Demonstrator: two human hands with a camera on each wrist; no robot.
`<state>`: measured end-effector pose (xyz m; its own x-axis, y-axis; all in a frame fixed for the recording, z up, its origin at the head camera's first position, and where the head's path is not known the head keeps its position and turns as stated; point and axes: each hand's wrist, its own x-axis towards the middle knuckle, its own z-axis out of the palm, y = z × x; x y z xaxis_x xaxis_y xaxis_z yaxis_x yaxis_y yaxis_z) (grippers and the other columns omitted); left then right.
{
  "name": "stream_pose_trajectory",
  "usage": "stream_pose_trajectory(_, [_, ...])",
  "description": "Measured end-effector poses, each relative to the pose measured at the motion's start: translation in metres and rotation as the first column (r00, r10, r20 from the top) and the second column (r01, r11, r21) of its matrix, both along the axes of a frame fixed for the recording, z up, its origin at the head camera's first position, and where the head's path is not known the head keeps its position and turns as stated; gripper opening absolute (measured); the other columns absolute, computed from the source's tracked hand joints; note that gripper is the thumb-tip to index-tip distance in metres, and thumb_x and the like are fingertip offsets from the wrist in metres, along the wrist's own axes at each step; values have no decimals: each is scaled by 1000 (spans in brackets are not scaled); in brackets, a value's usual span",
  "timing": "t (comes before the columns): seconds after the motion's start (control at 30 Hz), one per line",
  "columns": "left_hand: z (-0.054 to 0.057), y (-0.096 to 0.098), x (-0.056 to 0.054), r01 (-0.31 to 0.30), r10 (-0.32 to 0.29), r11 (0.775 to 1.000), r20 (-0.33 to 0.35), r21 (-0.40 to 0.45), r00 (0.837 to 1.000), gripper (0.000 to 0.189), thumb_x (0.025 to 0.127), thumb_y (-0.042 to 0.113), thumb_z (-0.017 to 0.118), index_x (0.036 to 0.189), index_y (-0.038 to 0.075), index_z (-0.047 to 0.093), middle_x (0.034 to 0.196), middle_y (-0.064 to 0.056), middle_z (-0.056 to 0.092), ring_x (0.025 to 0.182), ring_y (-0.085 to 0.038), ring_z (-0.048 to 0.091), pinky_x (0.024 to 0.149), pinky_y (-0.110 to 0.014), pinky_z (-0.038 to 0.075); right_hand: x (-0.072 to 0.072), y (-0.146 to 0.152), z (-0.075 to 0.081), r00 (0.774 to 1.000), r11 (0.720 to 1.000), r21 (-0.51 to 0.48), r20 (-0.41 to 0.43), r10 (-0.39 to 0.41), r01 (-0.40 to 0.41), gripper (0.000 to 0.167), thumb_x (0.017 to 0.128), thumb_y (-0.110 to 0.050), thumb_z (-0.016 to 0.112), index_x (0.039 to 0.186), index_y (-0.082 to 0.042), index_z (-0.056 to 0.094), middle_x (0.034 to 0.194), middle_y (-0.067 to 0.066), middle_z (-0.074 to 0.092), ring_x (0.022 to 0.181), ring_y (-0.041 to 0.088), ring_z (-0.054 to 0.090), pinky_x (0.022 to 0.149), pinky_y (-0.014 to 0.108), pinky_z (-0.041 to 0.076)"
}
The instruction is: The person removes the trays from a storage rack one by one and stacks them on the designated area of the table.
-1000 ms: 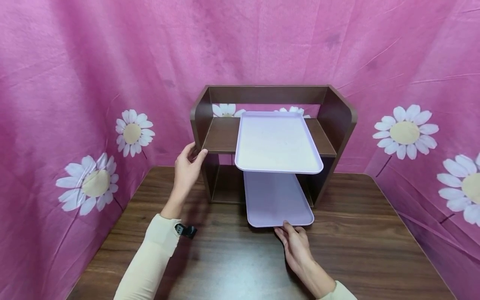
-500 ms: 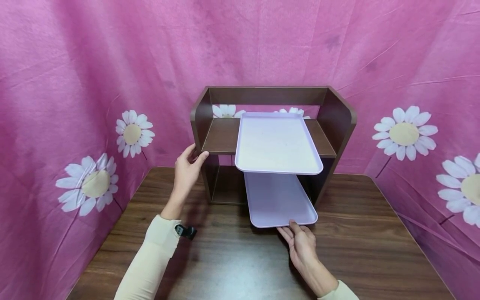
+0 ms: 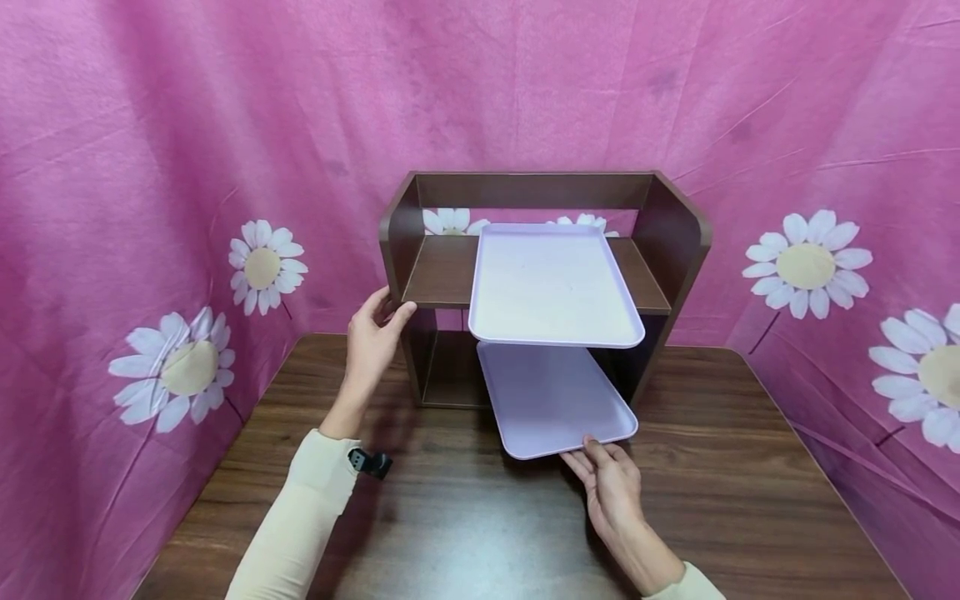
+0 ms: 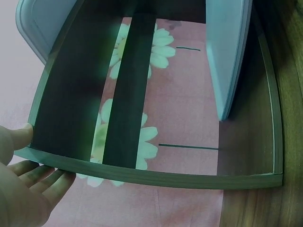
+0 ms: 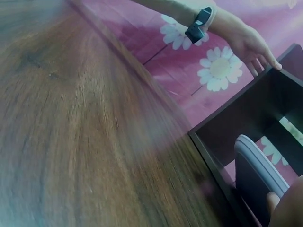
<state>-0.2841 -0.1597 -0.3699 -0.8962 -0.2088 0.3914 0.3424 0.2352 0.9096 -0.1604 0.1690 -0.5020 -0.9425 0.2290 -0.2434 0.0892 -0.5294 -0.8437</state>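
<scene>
In the head view, a dark brown two-tier desktop shelf [image 3: 681, 250] stands at the back of the table. My left hand [image 3: 371, 342] grips its left side panel, thumb at the front edge and fingers along the outside, as the left wrist view also shows. My right hand [image 3: 613, 496] pinches the front rim of the lower lilac tray [image 3: 551, 404], thumb on top and fingers underneath. This tray sits askew, its rear inside the lower tier and its front sticking out over the table. Another lilac tray [image 3: 555, 287] lies on the upper tier, overhanging the front.
The wood-grain table [image 3: 420, 517] extends in front of the shelf and to both sides. A pink curtain with printed daisies [image 3: 525, 92] hangs behind and at the sides. A black device [image 3: 371, 463] is strapped at the left wrist.
The lower tray has turned, its front end swinging right and its visible rear left corner shifting left. My right hand has moved slightly right with it. The left hand stays put.
</scene>
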Motion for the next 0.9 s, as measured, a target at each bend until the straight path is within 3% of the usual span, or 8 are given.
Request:
stream_pose_trajectory(0.3, [0,0,2,2,-2,1000,-1,2,1000,50,99,16,78,144,1,63,138,-26,70,129,-34,68,109,-40,56,-1,10,7,1000,1000,12,-16,-24,25,4,110,0,49,107,1,48,97,3,75,97,12,77,90,33,65])
stream_pose_trajectory(0.9, [-1,0,1,-4,4,1000,0,5,1000,49,99,19,78,144,4,65,136,-24,71,127,-32,70,107,-41,57,-9,41,17,992,1000,-2,-120,-30,30,25,108,2,53,88,-6,66,79,3,78,75,12,78,74,32,67])
